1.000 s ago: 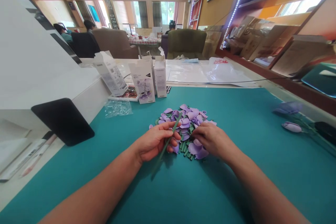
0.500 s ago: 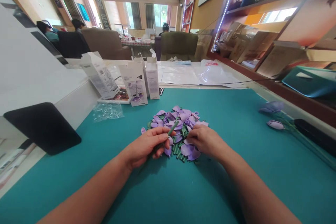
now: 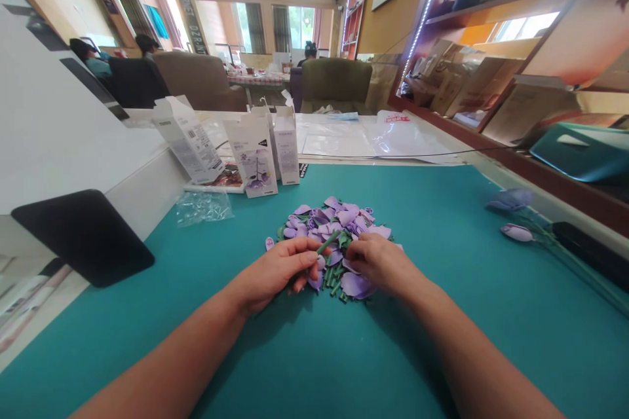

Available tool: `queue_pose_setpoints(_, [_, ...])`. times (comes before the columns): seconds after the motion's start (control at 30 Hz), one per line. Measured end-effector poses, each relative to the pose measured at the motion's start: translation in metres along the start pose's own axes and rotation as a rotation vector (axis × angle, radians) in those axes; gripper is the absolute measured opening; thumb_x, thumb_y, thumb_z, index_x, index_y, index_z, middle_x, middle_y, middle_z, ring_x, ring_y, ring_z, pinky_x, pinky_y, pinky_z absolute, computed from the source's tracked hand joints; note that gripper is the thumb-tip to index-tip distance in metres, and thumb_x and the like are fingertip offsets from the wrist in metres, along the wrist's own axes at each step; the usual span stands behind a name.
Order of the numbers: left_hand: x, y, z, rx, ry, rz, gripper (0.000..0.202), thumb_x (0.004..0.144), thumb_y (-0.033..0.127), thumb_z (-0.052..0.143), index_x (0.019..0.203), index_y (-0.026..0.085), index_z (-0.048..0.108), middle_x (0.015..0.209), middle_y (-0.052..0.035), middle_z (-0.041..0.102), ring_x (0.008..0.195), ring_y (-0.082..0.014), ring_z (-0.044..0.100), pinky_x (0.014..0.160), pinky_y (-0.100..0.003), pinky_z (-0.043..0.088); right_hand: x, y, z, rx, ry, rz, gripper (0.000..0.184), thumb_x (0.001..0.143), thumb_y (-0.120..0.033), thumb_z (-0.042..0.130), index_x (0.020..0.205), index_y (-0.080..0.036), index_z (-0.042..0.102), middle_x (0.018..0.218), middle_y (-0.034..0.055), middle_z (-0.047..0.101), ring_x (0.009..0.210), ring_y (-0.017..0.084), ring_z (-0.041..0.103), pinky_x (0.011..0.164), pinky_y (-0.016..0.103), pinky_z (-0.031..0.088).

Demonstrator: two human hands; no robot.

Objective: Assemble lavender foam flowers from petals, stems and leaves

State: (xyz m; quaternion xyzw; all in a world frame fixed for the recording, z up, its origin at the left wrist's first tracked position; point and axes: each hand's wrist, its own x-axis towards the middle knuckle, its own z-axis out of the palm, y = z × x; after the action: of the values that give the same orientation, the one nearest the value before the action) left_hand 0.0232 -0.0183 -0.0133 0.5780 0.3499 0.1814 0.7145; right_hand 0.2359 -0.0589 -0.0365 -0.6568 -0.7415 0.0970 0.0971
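Between thumb and fingers, my left hand (image 3: 287, 265) pinches a green stem piece (image 3: 328, 242), its upper end angled up to the right. A pile of purple petal pieces (image 3: 344, 213) and short green stem pieces (image 3: 335, 280) lies on the teal mat (image 3: 314, 360) in front of both hands. My right hand (image 3: 378, 260) is closed at the right side of the pile, fingers curled down among the pieces. Whatever its fingertips hold is hidden from me.
White printed boxes (image 3: 256, 160) and a crumpled clear plastic bag (image 3: 204, 206) sit at the back left. A black tablet-like panel (image 3: 83, 236) leans at left. Purple artificial flowers (image 3: 517, 232) lie at right beside a black object (image 3: 584, 245). Several people sit beyond the table.
My right hand has shifted slightly left over the pile, its fingers now curled closer in. My left hand keeps its pinch on the green stem piece, nearly unmoved.
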Motion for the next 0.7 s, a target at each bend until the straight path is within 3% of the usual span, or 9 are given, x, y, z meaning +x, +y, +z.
queue_pose_setpoints(0.2, [0.0, -0.0004, -0.0001, 0.031, 0.007, 0.012, 0.028, 0.08, 0.035, 0.057, 0.098, 0.014, 0.058, 0.066, 0.0025, 0.057, 0.047, -0.0057, 0.04, 0.046, -0.021, 0.029, -0.0001, 0.0035, -0.001, -0.058, -0.011, -0.003, 0.023, 0.082, -0.011, 0.051, 0.083, -0.021, 0.072, 0.085, 0.0055, 0.065, 0.08, 0.017, 0.056, 0.064, 0.025, 0.033])
queue_pose_setpoints(0.7, [0.0011, -0.0009, -0.0003, 0.22, -0.005, 0.034, 0.031, 0.082, 0.037, 0.052, 0.103, 0.014, 0.056, 0.064, 0.0032, 0.057, 0.047, -0.0067, 0.041, 0.048, -0.022, 0.03, 0.0027, -0.0042, -0.0039, -0.249, -0.041, 0.028, 0.018, 0.086, -0.023, 0.057, 0.088, -0.022, 0.074, 0.09, 0.0076, 0.069, 0.087, 0.023, 0.059, 0.067, 0.03, 0.038])
